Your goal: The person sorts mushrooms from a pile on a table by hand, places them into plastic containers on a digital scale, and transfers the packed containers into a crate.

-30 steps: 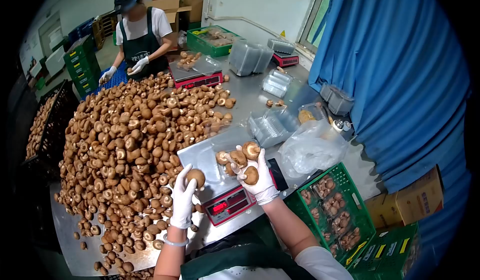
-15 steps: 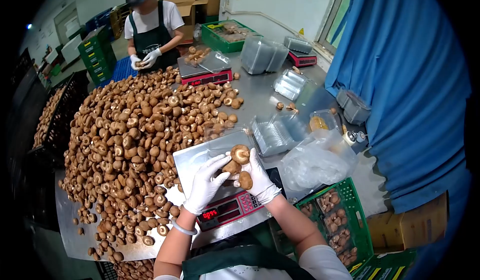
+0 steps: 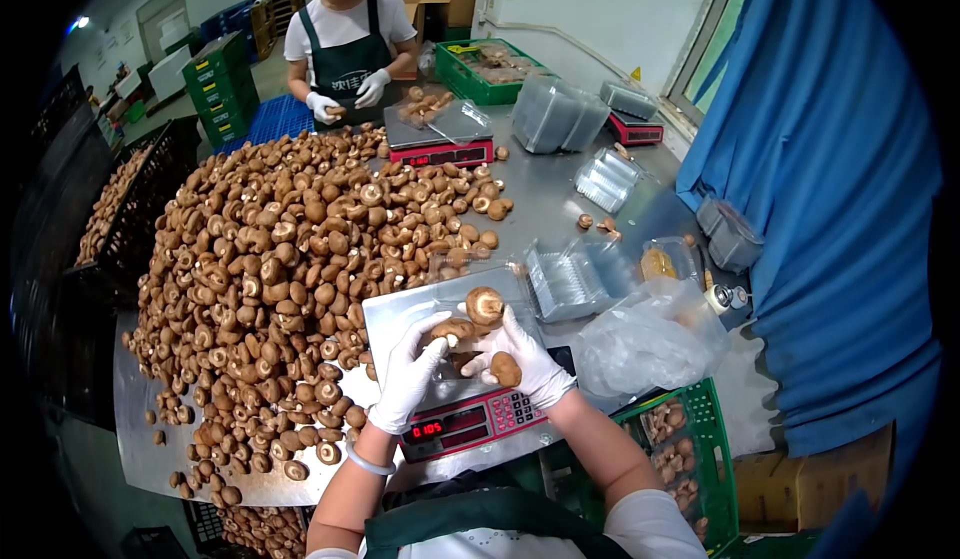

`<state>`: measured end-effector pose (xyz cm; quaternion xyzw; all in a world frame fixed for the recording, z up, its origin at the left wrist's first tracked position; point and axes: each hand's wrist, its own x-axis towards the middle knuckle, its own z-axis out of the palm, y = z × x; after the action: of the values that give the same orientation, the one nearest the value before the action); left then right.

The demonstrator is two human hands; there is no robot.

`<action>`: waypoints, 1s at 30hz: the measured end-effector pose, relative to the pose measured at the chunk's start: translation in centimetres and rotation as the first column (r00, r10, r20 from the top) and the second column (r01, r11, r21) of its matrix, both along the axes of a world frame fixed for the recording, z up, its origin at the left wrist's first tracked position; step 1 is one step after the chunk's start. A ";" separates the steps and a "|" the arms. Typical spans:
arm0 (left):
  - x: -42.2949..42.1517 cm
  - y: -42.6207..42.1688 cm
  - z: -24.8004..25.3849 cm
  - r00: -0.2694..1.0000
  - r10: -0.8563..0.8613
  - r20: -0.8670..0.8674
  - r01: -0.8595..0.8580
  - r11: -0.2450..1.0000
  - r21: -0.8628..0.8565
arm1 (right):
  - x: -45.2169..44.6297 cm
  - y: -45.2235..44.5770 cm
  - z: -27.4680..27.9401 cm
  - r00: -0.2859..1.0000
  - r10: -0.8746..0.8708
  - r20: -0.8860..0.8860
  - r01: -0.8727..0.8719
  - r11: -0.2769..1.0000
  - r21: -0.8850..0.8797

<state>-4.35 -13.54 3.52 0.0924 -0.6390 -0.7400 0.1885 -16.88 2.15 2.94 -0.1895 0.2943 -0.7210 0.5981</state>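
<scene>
Both hands wear white gloves over a scale (image 3: 470, 421) with a red front, whose display is lit. My left hand (image 3: 412, 367) holds a brown mushroom (image 3: 452, 330) by its stem side. Against the fingers of my right hand (image 3: 528, 364) are a large mushroom (image 3: 485, 305) and a smaller one (image 3: 506, 368). A clear plastic tray lies on the scale plate (image 3: 390, 311), partly hidden by the hands. To the left spreads a big heap of mushrooms (image 3: 270, 259).
Clear trays (image 3: 565, 277) and a plastic bag (image 3: 650, 344) lie right of the scale. A green crate (image 3: 722, 459) of packed mushrooms stands at lower right. Across the table a person (image 3: 350, 54) in an apron stands by another scale (image 3: 440, 151). A blue curtain (image 3: 820, 209) hangs right.
My left hand has moved from the heap side to the scale and come close to my right hand, with a mushroom. The view has shifted, and the co-worker's hands have moved apart.
</scene>
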 end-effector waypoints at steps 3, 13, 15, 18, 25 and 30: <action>0.1 -0.6 -1.3 0.999 0.044 -0.014 -0.043 0.998 0.041 | -1.0 0.4 -0.2 0.998 -0.055 -0.013 0.055 0.997 0.044; 0.7 -0.3 -1.9 0.998 -0.007 0.056 -0.019 0.893 0.449 | -0.9 1.7 2.2 -0.225 0.102 -0.969 0.567 0.823 -0.044; 1.0 -0.3 -2.1 1.000 -0.013 0.018 0.003 0.901 0.435 | -0.1 1.9 3.2 -0.230 0.083 -0.970 0.654 0.751 -0.091; 1.4 0.3 -1.6 1.000 -0.009 -0.007 0.011 0.923 0.384 | 0.9 1.9 4.4 0.053 -0.030 -0.998 0.567 0.824 0.006; 5.2 -2.5 -0.6 0.963 0.263 0.062 -0.259 0.963 -0.077 | 0.1 0.2 5.2 0.483 -0.389 -0.784 0.421 0.889 -0.181; 15.4 -9.5 -1.2 0.837 0.547 -0.020 -0.546 0.837 0.018 | -4.6 3.1 0.8 0.713 -0.697 0.078 0.696 0.717 0.040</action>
<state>11.09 -23.05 2.35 0.2628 -0.5796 -0.6602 0.3989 -21.46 5.28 3.71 -0.0307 0.3202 -0.8995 0.2957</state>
